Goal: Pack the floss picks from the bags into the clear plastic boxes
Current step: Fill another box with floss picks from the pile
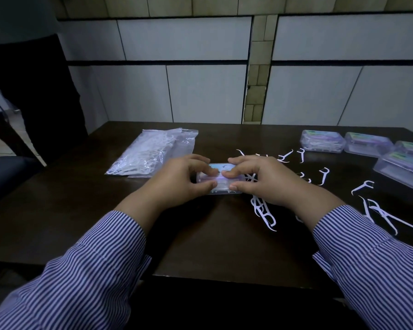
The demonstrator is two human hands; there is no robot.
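Left hand point(181, 181): it is gripping the left end of a clear plastic box point(218, 179), fingers curled over the lid and thumb pressing on the near edge.
Right hand point(260, 181): it is gripping the right end of the same box, fingers curled onto the lid and thumb lying along the near edge.
Box in hand: it is sitting on the dark table point(105, 222) at the middle of the scene, between the two hands; white floss picks are showing through its near wall, and a pale label is showing on top.
Bags point(150, 152): two clear bags are lying at about 10 o'clock from the box, one overlapping the other; the left one is holding a heap of white picks.
Loose floss picks point(264, 211): they are lying scattered on the table from 1 o'clock round to 4 o'clock of the box, some partly under the right hand and wrist.
Other boxes point(323, 140): four clear boxes are sitting at about 2 o'clock, near the table's far right edge, close together.
Sleeves point(86, 270): blue-and-white striped cuffs are covering both forearms.
Wall point(184, 67): pale tiles are rising at 12 o'clock behind the table.
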